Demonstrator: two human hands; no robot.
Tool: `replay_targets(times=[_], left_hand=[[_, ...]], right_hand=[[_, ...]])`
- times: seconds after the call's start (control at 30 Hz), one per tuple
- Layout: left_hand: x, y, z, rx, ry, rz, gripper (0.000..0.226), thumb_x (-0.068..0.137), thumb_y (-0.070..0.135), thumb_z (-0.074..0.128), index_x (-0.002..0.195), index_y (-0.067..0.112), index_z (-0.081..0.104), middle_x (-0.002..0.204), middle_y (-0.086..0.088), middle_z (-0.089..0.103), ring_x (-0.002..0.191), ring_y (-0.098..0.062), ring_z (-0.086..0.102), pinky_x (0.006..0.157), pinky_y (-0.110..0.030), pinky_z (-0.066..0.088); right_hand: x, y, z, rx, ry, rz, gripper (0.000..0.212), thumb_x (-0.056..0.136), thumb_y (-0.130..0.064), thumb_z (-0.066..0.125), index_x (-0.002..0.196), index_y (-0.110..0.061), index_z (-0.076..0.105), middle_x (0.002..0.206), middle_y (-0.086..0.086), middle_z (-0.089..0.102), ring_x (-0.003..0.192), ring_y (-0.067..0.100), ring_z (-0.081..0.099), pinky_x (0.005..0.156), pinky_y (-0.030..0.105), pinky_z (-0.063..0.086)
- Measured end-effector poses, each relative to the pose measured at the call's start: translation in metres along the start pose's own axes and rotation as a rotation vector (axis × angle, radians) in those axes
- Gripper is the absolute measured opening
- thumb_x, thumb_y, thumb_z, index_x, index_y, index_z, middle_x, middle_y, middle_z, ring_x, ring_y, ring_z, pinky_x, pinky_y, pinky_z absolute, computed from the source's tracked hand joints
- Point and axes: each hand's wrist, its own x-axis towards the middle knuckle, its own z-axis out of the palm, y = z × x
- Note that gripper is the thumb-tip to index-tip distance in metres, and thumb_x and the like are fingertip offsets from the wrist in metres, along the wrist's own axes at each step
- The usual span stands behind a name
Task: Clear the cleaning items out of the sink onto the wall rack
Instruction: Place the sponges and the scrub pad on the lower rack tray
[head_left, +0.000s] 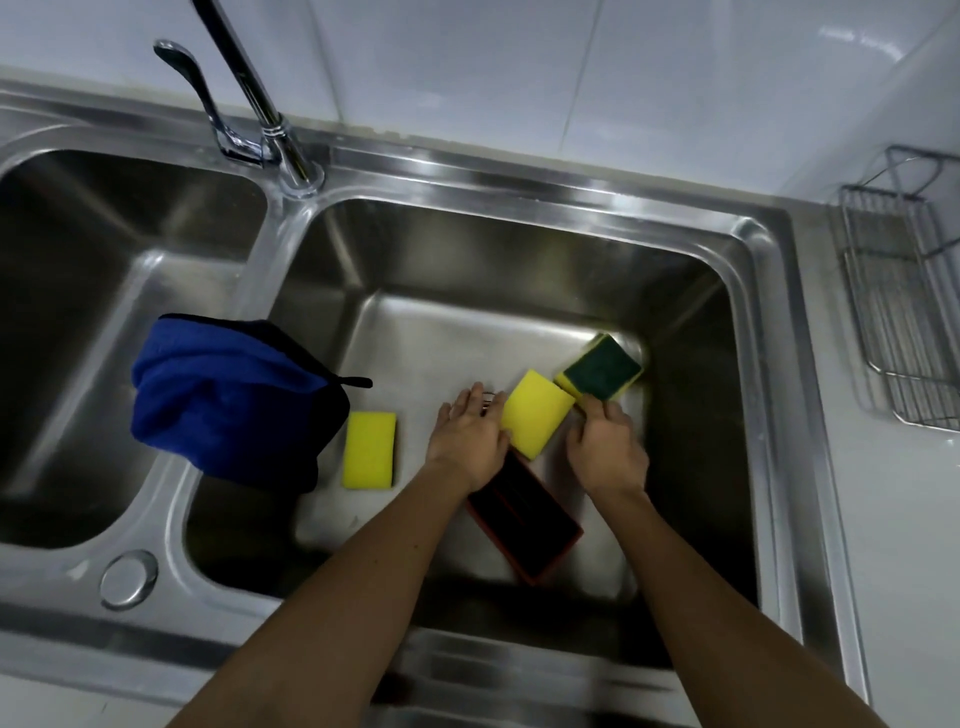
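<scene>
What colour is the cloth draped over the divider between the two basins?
Blue, with a dark edge trim; the cloth shows clearly in the head view.

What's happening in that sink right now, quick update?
Left hand open, flat beside middle yellow sponge. Right hand fingers on green-topped sponge. Wall rack holds nothing. Red tray under the wrists.

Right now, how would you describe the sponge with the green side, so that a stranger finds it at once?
Look in the right basin of the steel sink, at the far right corner of its floor. The green-topped sponge lies there, just beyond the right hand. The two other sponges, one beside it and one near the blue cloth, show only yellow.
</scene>
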Motion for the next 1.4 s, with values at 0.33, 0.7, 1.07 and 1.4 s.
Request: replay_targets(times=[0.33, 0.7, 1.07, 1.4], left_hand=[[0.024, 0.035, 0.015, -0.002, -0.094, 0.001, 0.072, 0.084, 0.048, 0.061, 0.147, 0.038, 0.027, 0.159, -0.016, 0.012, 0.137, -0.036, 0.037, 0.107, -0.046, 0.036], [0.027, 0.048, 0.014, 0.013, 0.057, -0.061, 0.065, 0.078, 0.033, 0.066, 0.136, 0.03, 0.037, 0.131, -0.017, 0.041, 0.115, -0.038, 0.048, 0.093, -0.043, 0.045], [0.014, 0.099, -0.081, -0.164, 0.338, -0.104, 0.07, 0.078, 0.045, 0.058, 0.142, 0.031, 0.034, 0.126, -0.017, 0.047, 0.113, -0.037, 0.047, 0.103, -0.039, 0.036], [0.002, 0.164, -0.103, -0.415, 0.463, 0.055, 0.07, 0.077, 0.033, 0.067, 0.141, 0.031, 0.038, 0.131, -0.014, 0.038, 0.112, -0.04, 0.055, 0.096, -0.043, 0.05]], right_hand=[[0.057, 0.011, -0.005, -0.296, -0.137, -0.207, 0.081, 0.087, -0.002, 0.046, 0.146, -0.048, 0.013, 0.16, 0.008, -0.01, 0.136, 0.049, 0.023, 0.102, 0.051, 0.042], [0.056, 0.01, -0.021, -0.08, -0.048, -0.139, 0.04, 0.085, 0.001, 0.052, 0.118, -0.02, 0.04, 0.136, 0.014, 0.028, 0.119, 0.04, 0.043, 0.083, 0.046, 0.049], [0.035, 0.004, -0.201, 0.33, 0.537, -0.121, 0.03, 0.078, -0.024, 0.066, 0.103, -0.018, 0.052, 0.101, 0.01, 0.063, 0.094, 0.034, 0.06, 0.068, 0.035, 0.044], [0.059, 0.099, -0.284, 0.665, 0.867, 0.149, 0.036, 0.094, -0.012, 0.05, 0.129, -0.018, 0.057, 0.135, 0.016, 0.046, 0.113, 0.031, 0.055, 0.096, 0.03, 0.039]])
